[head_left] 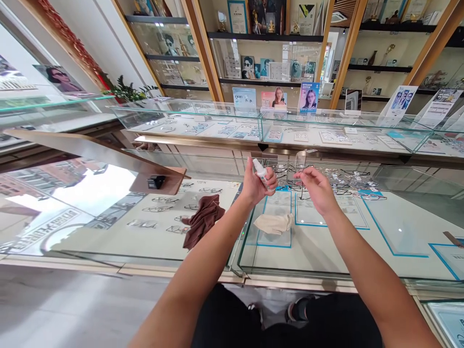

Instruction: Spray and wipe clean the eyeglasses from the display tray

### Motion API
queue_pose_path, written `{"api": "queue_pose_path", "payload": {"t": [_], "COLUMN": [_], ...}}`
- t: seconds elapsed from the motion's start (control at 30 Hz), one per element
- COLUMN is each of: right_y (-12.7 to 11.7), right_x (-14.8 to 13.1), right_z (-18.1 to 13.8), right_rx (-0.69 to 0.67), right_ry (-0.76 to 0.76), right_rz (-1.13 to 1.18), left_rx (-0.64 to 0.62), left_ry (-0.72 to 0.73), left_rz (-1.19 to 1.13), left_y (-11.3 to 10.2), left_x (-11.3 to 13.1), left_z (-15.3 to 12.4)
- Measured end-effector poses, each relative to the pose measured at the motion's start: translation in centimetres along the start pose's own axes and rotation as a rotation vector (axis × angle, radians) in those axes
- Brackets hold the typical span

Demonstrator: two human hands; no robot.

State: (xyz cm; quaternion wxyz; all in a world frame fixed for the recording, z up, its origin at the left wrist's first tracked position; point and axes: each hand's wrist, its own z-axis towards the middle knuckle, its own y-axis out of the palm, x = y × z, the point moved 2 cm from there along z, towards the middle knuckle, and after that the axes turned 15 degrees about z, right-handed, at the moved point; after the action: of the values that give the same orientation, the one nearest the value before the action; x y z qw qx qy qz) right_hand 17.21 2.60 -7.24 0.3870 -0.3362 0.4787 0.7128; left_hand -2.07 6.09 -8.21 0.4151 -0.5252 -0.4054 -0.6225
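Print on the placards (pixel 309 96) is too small to read.

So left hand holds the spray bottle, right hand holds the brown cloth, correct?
Not quite. The left hand does hold the spray bottle, but the right hand holds a pair of glasses, not the brown cloth. That cloth lies on the glass counter off to the left, untouched, as the head view shows.
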Motion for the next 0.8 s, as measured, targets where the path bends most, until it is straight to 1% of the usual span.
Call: {"api": "queue_pose_path", "payload": {"t": [0.03, 0.07, 0.13, 0.2, 0.27, 0.37, 0.43, 0.57, 0.8], "right_y": [0.1, 0.3, 0.6, 0.9, 1.2, 1.4, 1.4, 1.5, 1.2], "right_x": [0.3, 0.6, 1.0, 1.1, 1.1, 1.0, 0.9, 0.8, 0.8], "right_z": [-0.1, -0.2, -0.4, -0.6, -0.8, -1.0, -1.0, -1.1, -0.9], "right_rx": [-0.014, -0.03, -0.072, -0.103, -0.118, -0.136, -0.15, -0.186, -0.207], "right_ry": [0.02, 0.039, 0.066, 0.082, 0.1, 0.13, 0.139, 0.147, 0.141], "right_rz": [-0.012, -0.021, -0.039, -0.056, -0.071, -0.09, -0.102, -0.113, -0.108], "left_rx": [-0.09, -0.146, -0.215, -0.252, -0.221, -0.035, 0.052, 0.069, 0.037], "left_ry": [-0.009, -0.021, -0.045, -0.049, -0.014, 0.089, 0.143, 0.17, 0.093], "left_rz": [-0.05, -0.066, -0.053, -0.002, 0.099, 0.323, 0.43, 0.473, 0.399], "left_y": [0.4, 0.7, 0.9, 1.0, 0.9, 0.8, 0.8, 1.0, 1.2], "left_x": [0.2, 0.4, 0.4, 0.1, -0.3, -1.0, -1.2, -1.0, -0.8], "left_z": [-0.4, -0.6, -0.9, -0.9, -0.6, -0.2, -0.1, -0.4, -0.6]}}
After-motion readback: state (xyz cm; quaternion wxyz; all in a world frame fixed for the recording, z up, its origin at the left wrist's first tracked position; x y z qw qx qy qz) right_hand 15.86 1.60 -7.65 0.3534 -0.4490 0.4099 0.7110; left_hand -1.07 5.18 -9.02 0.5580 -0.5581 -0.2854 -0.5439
